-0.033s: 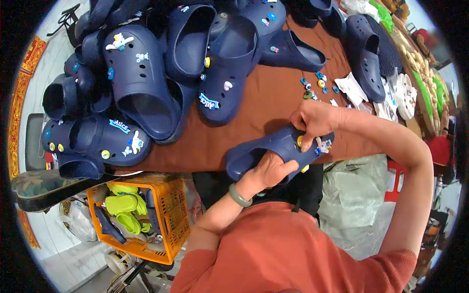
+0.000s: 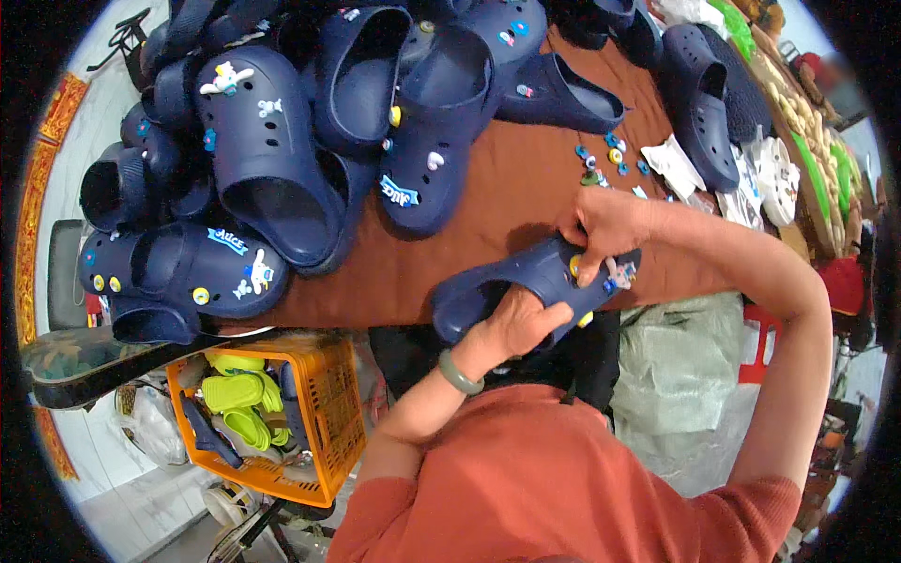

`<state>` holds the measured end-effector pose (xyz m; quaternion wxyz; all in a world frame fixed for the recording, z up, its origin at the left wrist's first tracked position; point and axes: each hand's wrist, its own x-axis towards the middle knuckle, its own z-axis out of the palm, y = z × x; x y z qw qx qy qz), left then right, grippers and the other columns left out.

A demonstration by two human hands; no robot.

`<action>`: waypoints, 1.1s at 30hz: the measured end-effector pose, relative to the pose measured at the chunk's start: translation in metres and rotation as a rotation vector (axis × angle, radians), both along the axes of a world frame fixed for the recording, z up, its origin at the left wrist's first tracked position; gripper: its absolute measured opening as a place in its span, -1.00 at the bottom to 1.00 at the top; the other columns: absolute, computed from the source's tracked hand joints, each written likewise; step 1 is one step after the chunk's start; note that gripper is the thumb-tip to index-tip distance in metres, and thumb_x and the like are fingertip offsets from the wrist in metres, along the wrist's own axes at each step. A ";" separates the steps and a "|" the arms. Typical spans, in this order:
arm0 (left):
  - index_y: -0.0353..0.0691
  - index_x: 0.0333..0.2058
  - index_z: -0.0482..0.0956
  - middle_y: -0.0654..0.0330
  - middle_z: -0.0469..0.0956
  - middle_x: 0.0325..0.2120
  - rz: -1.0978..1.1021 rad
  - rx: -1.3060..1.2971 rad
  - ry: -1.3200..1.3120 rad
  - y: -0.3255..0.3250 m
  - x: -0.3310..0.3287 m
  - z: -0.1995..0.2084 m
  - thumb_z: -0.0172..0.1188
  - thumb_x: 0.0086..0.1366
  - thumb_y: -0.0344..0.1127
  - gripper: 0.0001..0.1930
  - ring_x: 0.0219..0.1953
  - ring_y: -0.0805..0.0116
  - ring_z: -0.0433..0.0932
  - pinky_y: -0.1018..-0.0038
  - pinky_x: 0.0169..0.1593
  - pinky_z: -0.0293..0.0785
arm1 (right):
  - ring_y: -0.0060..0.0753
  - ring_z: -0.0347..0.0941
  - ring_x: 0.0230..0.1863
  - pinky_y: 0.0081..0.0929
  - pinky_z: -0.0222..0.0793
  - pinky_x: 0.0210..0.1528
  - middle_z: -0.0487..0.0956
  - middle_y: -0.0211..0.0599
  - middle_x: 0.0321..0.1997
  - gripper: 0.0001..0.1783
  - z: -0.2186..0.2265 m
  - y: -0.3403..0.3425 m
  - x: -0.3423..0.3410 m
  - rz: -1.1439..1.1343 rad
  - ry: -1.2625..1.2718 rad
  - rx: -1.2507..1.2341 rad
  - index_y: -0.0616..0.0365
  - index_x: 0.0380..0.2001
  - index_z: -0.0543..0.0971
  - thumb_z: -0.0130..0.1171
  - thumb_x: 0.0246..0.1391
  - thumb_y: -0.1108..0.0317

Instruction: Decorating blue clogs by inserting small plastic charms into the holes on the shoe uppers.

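Observation:
A navy clog [image 2: 479, 284] with its toe to the right is tilted at the table's near edge. My left hand [image 2: 526, 324], a green bangle on its wrist, is closed round it, with fingers inside the foot opening and thumb on top. My right hand [image 2: 601, 230] bends over the toe end, its thumb pressed down beside a yellow round charm [image 2: 574, 266] and its other fingers curled at the far side. A white character charm [image 2: 619, 273] sits near the toe. Whatever lies under the right fingers is hidden.
Decorated navy clogs [image 2: 258, 131] are heaped at the left and back of the brown-covered table [image 2: 507, 197]. Small loose charms [image 2: 615, 155] lie beyond my right hand, near white paper [image 2: 672, 167]. An orange crate [image 2: 333, 418] with lime-green clogs stands at lower left.
Both hands keep their hold on the clog. The whole view has shifted very slightly; nothing else has visibly moved.

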<state>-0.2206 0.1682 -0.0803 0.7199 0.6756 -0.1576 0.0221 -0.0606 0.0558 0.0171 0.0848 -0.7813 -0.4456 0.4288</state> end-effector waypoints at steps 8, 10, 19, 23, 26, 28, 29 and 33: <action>-0.32 -0.22 0.49 0.05 0.49 -0.25 0.006 -0.179 0.228 0.004 0.016 0.014 -0.02 0.14 -0.34 -0.74 -0.21 0.16 0.47 0.33 -0.08 0.39 | -0.36 0.48 -0.28 -0.42 0.39 -0.22 0.54 -0.28 -0.35 -0.43 -0.014 -0.027 0.015 -0.123 0.013 0.502 0.19 -0.30 0.44 0.52 -0.40 0.25; -0.32 -0.18 0.46 0.13 0.49 -0.26 -0.007 -0.253 0.303 0.003 0.015 0.017 -0.01 0.11 -0.34 -0.70 -0.23 0.30 0.47 0.41 -0.09 0.40 | -0.37 0.48 -0.18 -0.41 0.39 -0.12 0.54 -0.29 -0.30 -0.45 -0.014 -0.034 0.003 -0.282 -0.066 0.532 0.20 -0.29 0.44 0.51 -0.36 0.27; -0.32 -0.26 0.45 0.23 0.48 -0.34 0.024 -0.151 0.247 0.008 0.019 0.001 -0.01 0.10 -0.36 -0.76 -0.28 0.44 0.42 0.50 -0.11 0.37 | -0.18 0.44 -0.22 -0.31 0.32 -0.10 0.53 -0.28 -0.36 -0.75 -0.005 -0.044 -0.011 -0.021 -0.417 0.593 0.16 -0.43 0.54 0.38 -0.22 0.37; -0.32 -0.31 0.45 0.23 0.47 -0.37 0.027 -0.202 0.326 0.006 0.023 0.008 -0.01 0.09 -0.37 -0.79 -0.28 0.42 0.42 0.50 -0.12 0.36 | -0.20 0.47 -0.26 -0.32 0.35 -0.14 0.56 -0.27 -0.39 -0.78 -0.010 -0.042 -0.001 0.049 -0.318 0.669 0.16 -0.44 0.54 0.35 -0.17 0.34; -0.32 -0.33 0.46 0.23 0.47 -0.37 0.019 -0.149 0.339 0.012 0.024 0.013 -0.01 0.09 -0.37 -0.81 -0.29 0.40 0.42 0.50 -0.12 0.36 | -0.27 0.50 -0.29 -0.39 0.39 -0.18 0.58 -0.24 -0.35 -0.78 -0.009 -0.034 0.003 -0.208 -0.120 0.461 0.19 -0.41 0.53 0.33 -0.13 0.37; -0.36 -0.38 0.44 0.18 0.45 -0.44 0.062 -0.193 0.326 0.007 0.026 0.017 -0.02 0.09 -0.33 -0.80 -0.36 0.37 0.40 0.45 -0.21 0.36 | -0.37 0.50 -0.33 -0.47 0.41 -0.23 0.58 -0.26 -0.36 -0.75 -0.016 -0.033 0.012 -0.214 -0.098 0.449 0.22 -0.33 0.54 0.32 -0.10 0.36; -0.40 -0.43 0.41 0.13 0.43 -0.51 0.105 -0.232 0.309 0.005 0.027 0.017 -0.03 0.10 -0.29 -0.77 -0.43 0.34 0.39 0.40 -0.29 0.36 | -0.42 0.49 -0.35 -0.49 0.40 -0.24 0.58 -0.30 -0.37 -0.73 -0.017 -0.033 0.016 -0.204 -0.070 0.440 0.22 -0.29 0.54 0.32 -0.09 0.38; -0.39 -0.45 0.41 0.07 0.41 -0.51 0.106 -0.217 0.366 0.006 0.028 0.005 -0.03 0.10 -0.28 -0.77 -0.44 0.31 0.38 0.37 -0.30 0.35 | -0.58 0.45 -0.26 -0.56 0.38 -0.20 0.53 -0.42 -0.28 -0.75 -0.014 -0.030 0.029 -0.220 0.155 0.316 0.21 -0.24 0.55 0.29 -0.05 0.47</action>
